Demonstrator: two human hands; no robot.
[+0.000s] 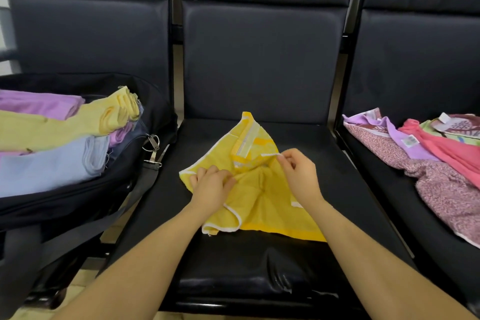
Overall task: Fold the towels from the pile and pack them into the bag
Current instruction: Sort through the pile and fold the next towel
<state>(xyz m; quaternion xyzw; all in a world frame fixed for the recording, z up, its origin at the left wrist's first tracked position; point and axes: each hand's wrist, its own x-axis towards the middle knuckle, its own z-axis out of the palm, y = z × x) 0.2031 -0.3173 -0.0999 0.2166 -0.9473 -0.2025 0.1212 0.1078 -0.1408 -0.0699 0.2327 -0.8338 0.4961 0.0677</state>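
At the centre of the frame a crumpled bright yellow terry towel with white piping (255, 189) lies on the middle black padded seat (259, 262). Our left hand (211, 189) bunches its left part in a closed grip, while our right hand (298, 174) pinches the white edge between thumb and fingertips. To fold it well, we judge we should first pull the corners apart and smooth the cloth flat on the seat, then match the piped edges before creasing.

At left, the open black fabric bag (78, 197) already holds folded lilac, pale yellow and light blue towels (52, 143). At right, the unfolded pile of pink, purple and patterned towels (428, 158) waits on the neighbouring seat. Dark padded seat backs (262, 47) fill the upper frame.
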